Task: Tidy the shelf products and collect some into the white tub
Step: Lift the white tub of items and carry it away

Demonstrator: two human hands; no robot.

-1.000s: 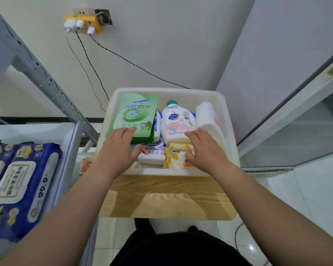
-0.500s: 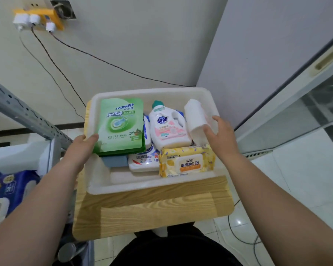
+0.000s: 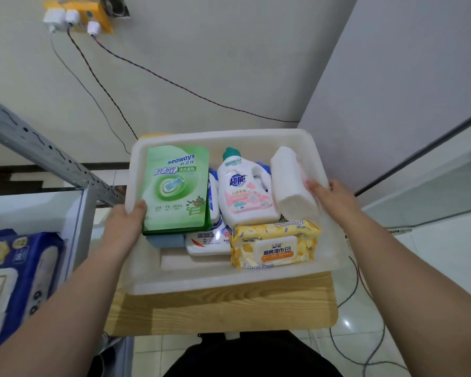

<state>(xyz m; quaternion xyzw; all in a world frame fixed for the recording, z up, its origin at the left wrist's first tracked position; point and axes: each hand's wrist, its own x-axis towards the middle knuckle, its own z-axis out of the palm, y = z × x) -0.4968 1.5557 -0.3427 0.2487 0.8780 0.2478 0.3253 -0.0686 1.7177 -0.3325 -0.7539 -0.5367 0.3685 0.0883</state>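
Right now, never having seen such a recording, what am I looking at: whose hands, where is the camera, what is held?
There is no machine: a person wears one camera on the head, looking down at their own bare hands. The left hand and right hand each grip a side rim of a white plastic tub over a light wooden tabletop. Inside lie a green laundry pouch, a white detergent bottle with a teal cap, a white wrapped roll and a yellow wipes pack.

Forearms (image 3: 65, 308) bare; left hand (image 3: 123, 227), right hand (image 3: 337, 198) bare; black garment (image 3: 250, 355) below, plain.
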